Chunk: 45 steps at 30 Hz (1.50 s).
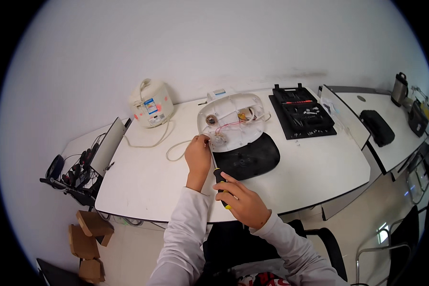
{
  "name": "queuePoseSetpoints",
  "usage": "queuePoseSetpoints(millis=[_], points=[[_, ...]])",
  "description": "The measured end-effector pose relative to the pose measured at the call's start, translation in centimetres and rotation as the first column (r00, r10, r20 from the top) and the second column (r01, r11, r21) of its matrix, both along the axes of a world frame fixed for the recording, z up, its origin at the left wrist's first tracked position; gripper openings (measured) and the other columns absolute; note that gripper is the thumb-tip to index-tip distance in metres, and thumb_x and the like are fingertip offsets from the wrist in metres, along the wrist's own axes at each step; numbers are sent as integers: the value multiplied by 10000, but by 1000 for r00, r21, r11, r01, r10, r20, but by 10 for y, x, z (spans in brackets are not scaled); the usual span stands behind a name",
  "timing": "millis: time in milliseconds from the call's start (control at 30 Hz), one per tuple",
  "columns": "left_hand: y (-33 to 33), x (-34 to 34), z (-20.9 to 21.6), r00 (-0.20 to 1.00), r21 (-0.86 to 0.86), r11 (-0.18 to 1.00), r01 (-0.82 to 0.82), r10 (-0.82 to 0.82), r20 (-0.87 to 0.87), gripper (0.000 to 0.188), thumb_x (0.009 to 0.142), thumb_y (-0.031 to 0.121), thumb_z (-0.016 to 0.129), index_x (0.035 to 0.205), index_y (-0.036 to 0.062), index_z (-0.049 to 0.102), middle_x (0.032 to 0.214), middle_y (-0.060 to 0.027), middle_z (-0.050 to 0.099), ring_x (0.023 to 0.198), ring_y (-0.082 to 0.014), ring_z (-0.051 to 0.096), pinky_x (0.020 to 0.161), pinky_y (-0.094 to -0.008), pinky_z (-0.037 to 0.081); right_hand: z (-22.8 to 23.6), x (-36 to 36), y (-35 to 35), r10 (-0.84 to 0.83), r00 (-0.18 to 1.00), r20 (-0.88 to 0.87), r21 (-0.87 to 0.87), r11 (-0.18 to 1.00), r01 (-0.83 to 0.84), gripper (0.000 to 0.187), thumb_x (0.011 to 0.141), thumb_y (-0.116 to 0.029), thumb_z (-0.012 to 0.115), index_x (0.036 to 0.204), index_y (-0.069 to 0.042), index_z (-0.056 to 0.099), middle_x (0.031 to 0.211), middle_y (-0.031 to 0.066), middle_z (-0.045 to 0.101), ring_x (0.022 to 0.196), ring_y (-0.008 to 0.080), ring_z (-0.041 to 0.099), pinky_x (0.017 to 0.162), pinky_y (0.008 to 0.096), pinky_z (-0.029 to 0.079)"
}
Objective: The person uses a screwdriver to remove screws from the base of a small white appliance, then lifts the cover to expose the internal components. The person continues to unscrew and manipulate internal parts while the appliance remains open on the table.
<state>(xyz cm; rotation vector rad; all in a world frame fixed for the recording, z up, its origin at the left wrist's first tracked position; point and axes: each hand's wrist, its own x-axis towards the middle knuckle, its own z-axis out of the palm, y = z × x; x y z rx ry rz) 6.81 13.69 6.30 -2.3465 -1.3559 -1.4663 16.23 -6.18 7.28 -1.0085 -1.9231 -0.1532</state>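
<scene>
An opened white plastic appliance housing [231, 102] lies on the table in front of me, with a black panel [248, 159] on its near side. Inside it are pink wires [228, 126], a round dark part and a small round pale part [218, 139]. My right hand [245, 202] grips a screwdriver [219, 177] by its black-and-yellow handle. The thin shaft points away from me toward the housing's left edge. There the fingers of my left hand [199, 155] are pinched together beside the shaft's far end. What they hold is hidden.
At the back left stands a cream rice cooker [151, 102] with a trailing cord [150, 144]. An open black tool case [302, 107] rests on a dark mat [291, 133] with small screws. A kettle [400, 89] is on the right-hand table; cardboard boxes [85, 242] sit on the floor, lower left.
</scene>
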Motion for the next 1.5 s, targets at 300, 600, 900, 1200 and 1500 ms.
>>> queuePoseSetpoints(millis=[300, 600, 900, 1200, 1500], points=[[-48, 15, 27, 889, 142, 952, 270, -190, -418, 80, 760, 44, 563, 836, 69, 566, 817, -84, 560, 706, -286, 613, 581, -379, 487, -25, 27, -59, -42, 883, -468, -1, 999, 47, 265, 708, 123, 634, 882, -34, 509, 1128, 137, 581, 1190, 370, 495, 920, 367, 469], [-102, 172, 22, 465, 31, 759, 650, -365, -806, 42, 769, 70, 550, 805, 69, 570, 828, -61, 542, 717, -248, 608, 584, -369, 496, -76, 77, -142, -174, 374, -911, -5, 911, 412, 249, 866, 16, 567, 1028, -67, 397, 1195, 159, 499, 1176, 273, 475, 965, 351, 400], [-119, 220, 16, 169, 35, 453, 891, -258, -951, 85, 758, 74, 537, 835, 80, 571, 835, -22, 550, 777, -183, 600, 605, -300, 506, -93, 109, -195, -137, 115, -984, -55, 843, 535, 264, 905, -137, 569, 1086, -38, 404, 1265, 201, 487, 1117, 231, 524, 920, 295, 476], [-36, 160, 46, 344, 164, 747, 645, -93, -934, 117, 789, 82, 527, 896, 84, 575, 776, -73, 618, 745, -257, 625, 637, -355, 507, -116, 115, -226, -58, 46, -997, -20, 814, 581, 349, 918, -204, 562, 1157, -30, 377, 1309, 215, 451, 1169, 255, 496, 933, 303, 469], [-28, 133, 84, 435, 261, 834, 487, 28, -900, 105, 771, 66, 547, 860, 76, 602, 711, -100, 626, 707, -269, 640, 587, -362, 515, -87, 142, -236, -56, 27, -998, -20, 704, 710, 273, 964, -172, 463, 1172, -15, 384, 1358, 205, 411, 1182, 231, 491, 994, 292, 432]])
